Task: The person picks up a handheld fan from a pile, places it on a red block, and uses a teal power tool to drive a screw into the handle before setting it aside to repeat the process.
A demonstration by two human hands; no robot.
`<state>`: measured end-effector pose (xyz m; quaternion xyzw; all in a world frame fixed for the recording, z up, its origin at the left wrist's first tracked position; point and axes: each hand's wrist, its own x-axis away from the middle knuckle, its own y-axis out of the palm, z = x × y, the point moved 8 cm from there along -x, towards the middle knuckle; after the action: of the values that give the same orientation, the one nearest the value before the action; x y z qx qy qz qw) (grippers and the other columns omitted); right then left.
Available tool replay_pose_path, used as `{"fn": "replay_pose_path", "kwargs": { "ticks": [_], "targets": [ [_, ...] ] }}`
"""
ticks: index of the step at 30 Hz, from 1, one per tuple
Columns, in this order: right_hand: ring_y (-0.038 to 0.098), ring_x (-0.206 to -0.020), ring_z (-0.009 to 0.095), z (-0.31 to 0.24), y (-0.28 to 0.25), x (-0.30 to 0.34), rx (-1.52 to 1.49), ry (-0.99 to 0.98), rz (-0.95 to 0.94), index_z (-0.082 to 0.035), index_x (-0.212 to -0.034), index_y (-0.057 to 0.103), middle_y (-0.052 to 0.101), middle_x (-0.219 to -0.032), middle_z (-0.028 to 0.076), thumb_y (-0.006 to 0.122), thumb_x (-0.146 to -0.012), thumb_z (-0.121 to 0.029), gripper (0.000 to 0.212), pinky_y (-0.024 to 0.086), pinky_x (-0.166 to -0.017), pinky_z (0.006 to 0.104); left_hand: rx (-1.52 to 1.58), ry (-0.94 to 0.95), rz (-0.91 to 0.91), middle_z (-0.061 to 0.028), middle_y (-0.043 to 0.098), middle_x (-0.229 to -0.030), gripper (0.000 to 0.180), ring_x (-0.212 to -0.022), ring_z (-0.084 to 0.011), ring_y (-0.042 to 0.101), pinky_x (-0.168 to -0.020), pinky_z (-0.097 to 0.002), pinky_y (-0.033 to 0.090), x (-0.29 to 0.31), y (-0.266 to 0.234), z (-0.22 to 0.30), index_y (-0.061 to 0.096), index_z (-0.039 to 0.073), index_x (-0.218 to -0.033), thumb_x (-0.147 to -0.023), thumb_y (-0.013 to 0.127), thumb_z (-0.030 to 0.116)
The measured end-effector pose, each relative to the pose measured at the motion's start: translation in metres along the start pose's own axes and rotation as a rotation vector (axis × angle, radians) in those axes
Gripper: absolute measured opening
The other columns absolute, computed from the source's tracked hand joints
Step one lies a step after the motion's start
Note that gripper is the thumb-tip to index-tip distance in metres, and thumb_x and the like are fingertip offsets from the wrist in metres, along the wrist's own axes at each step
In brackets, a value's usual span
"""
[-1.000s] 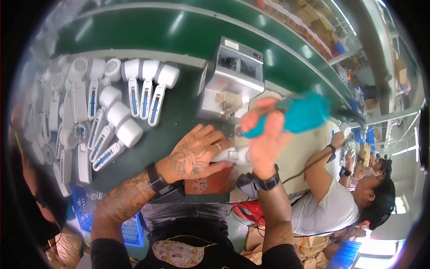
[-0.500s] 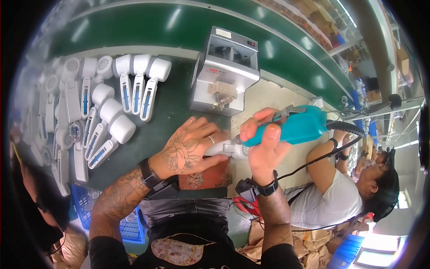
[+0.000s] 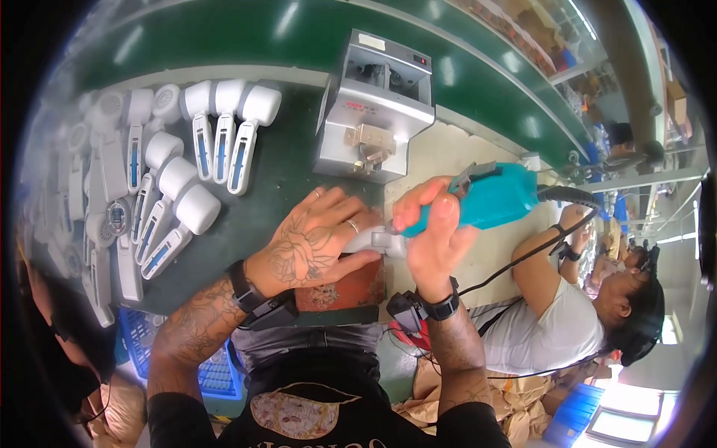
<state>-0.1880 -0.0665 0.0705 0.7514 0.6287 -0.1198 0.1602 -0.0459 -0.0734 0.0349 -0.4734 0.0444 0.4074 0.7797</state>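
Observation:
My left hand point(image 3: 310, 243) lies palm down over a white handheld device point(image 3: 384, 241) that looks like a small fan, fingers and thumb curled round its body. Most of its handle is hidden under that hand. In my right hand point(image 3: 441, 235) is a teal electric screwdriver point(image 3: 494, 196), gripped and tilted so its tip points down and left at the device. The tip meets or nearly meets the device near its neck; my fingers hide the exact contact. Below the left hand lies a reddish-brown pad point(image 3: 343, 290) at the table's front edge.
Several similar white devices point(image 3: 179, 198) with blue strips lie in rows at left. A grey metal machine point(image 3: 377, 112) stands beyond my hands. The screwdriver's black cable point(image 3: 515, 272) runs right, near a co-worker in a white shirt point(image 3: 549, 332). A blue crate point(image 3: 220, 373) sits below the table.
My right hand and the screwdriver have shifted slightly left, covering more of the device's round end. The left hand keeps its hold. The whole view has moved a little.

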Motion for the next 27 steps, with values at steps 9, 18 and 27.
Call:
{"fn": "replay_pose_path", "kwargs": {
  "ticks": [9, 18, 27],
  "targets": [
    [0.06, -0.068, 0.018, -0.018, 0.028, -0.056, 0.07, -0.103, 0.074, 0.001, -0.111, 0.057, 0.059, -0.074, 0.007, 0.054, -0.11, -0.039, 0.04, 0.048, -0.063, 0.0321, 0.01, 0.006, 0.042, -0.0054, 0.064, -0.108, 0.037, -0.098, -0.0264, 0.059, -0.089, -0.0437, 0.049, 0.006, -0.002, -0.003, 0.071, 0.01, -0.115, -0.085, 0.076, 0.032],
    [0.059, -0.066, 0.016, 0.007, 0.039, -0.064, 0.055, -0.107, 0.015, 0.0, -0.106, 0.056, 0.06, -0.075, 0.007, 0.057, -0.109, -0.034, 0.034, 0.049, -0.062, 0.0321, 0.016, 0.037, 0.008, -0.0057, 0.064, -0.109, 0.038, -0.098, -0.0262, 0.059, -0.091, -0.0418, 0.048, 0.008, 0.001, 0.0, 0.069, 0.01, -0.12, -0.084, 0.069, 0.022],
    [0.056, -0.062, 0.02, -0.038, -0.005, 0.005, 0.023, -0.005, 0.052, 0.004, -0.112, 0.054, 0.054, -0.069, 0.008, 0.062, -0.101, -0.057, 0.063, 0.047, -0.058, 0.0343, 0.023, 0.024, -0.06, -0.0098, 0.061, -0.107, 0.035, -0.103, -0.0294, 0.057, -0.093, -0.0423, 0.046, 0.0, -0.002, 0.002, 0.067, 0.008, -0.122, -0.092, 0.067, 0.025]
  ]
}}
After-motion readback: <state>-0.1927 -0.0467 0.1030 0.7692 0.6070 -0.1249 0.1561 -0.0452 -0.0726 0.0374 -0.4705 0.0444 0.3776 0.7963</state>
